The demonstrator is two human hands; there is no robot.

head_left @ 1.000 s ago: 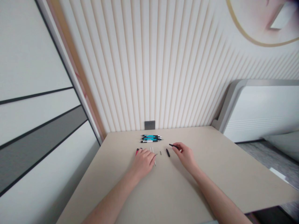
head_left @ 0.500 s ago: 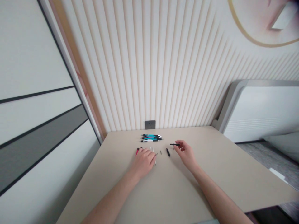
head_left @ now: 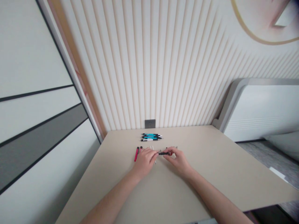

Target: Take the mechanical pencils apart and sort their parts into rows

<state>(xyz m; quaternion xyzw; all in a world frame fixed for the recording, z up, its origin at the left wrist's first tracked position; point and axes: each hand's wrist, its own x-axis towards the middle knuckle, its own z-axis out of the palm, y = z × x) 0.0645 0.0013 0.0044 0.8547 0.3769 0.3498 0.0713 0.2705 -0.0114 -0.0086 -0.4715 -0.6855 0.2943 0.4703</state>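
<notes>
My right hand [head_left: 177, 159] pinches a black pen grip section [head_left: 164, 153], held level and pointing left. The fingers of my left hand [head_left: 145, 159] are closed on a small pen part, mostly hidden, at the left end of that grip; the two pieces meet or nearly meet. Under and beside my left hand lie thin white refills [head_left: 155, 162], partly covered. Left of it is a red pen barrel [head_left: 136, 154], with the black end of a second barrel [head_left: 141, 148] next to it. Small parts behind my right fingers are largely hidden.
Several blue, black and white pens [head_left: 151, 137] lie in a row toward the back of the beige table [head_left: 144, 199]. Behind it stand a ribbed wall and a dark socket [head_left: 150, 123]. A cabinet is at the left, a bed headboard [head_left: 263, 109] at the right.
My right hand has moved left with the black grip section and brought it to my left fingertips. My left hand has shifted slightly, uncovering more of the red barrel.
</notes>
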